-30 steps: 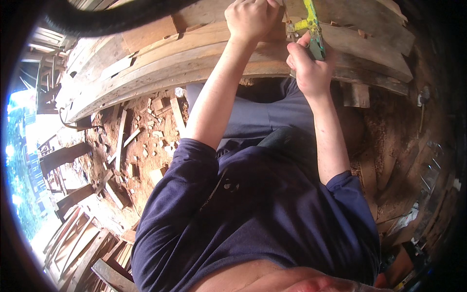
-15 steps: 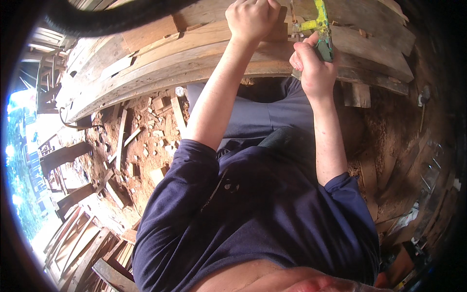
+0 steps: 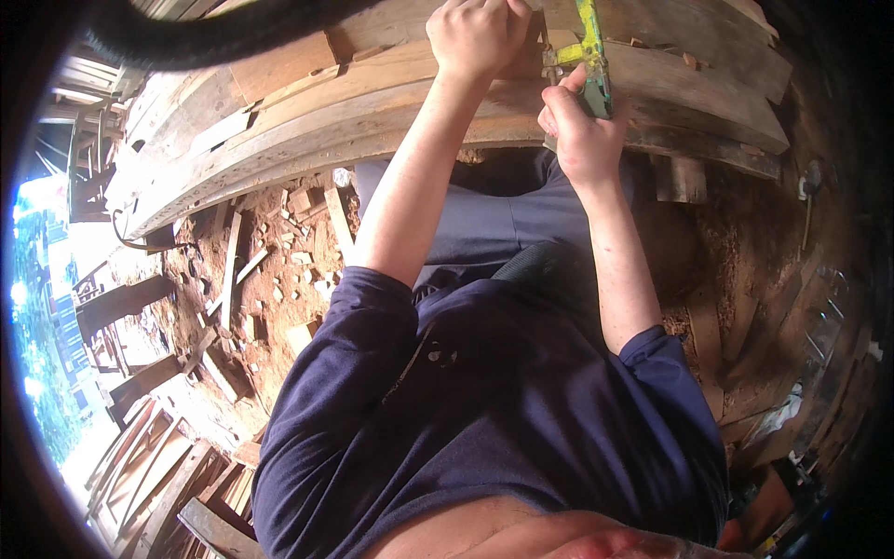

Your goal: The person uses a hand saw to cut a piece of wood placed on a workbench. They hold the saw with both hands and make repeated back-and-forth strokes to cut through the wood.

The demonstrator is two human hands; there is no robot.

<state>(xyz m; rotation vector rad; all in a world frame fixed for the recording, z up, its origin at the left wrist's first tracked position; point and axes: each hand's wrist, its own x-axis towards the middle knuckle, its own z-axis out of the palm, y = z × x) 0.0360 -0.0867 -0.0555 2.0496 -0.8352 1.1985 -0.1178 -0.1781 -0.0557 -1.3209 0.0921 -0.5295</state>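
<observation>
My right hand (image 3: 584,130) is wrapped round the dark handle of a yellow-and-green painted hacksaw (image 3: 590,47). Its frame runs away from me past the top edge, with a thin brownish strip alongside on the left. To the left of the saw, my left hand (image 3: 477,35) is closed over a piece of wood (image 3: 523,63) on the plank bench (image 3: 391,110). The fingertips of that hand are hidden under it. Only a small gap separates the saw from the held wood; whether the blade touches it I cannot tell.
Offcuts and small wood blocks (image 3: 303,258) litter the ground at left. Stacked boards (image 3: 154,466) stand at lower left. A flat board (image 3: 284,67) lies on the bench, and a wood chip (image 3: 690,61) sits right of the saw. A black curved band (image 3: 223,39) crosses the upper left.
My right hand and the hacksaw have shifted left, closer to my left hand. My left hand has moved only slightly left.
</observation>
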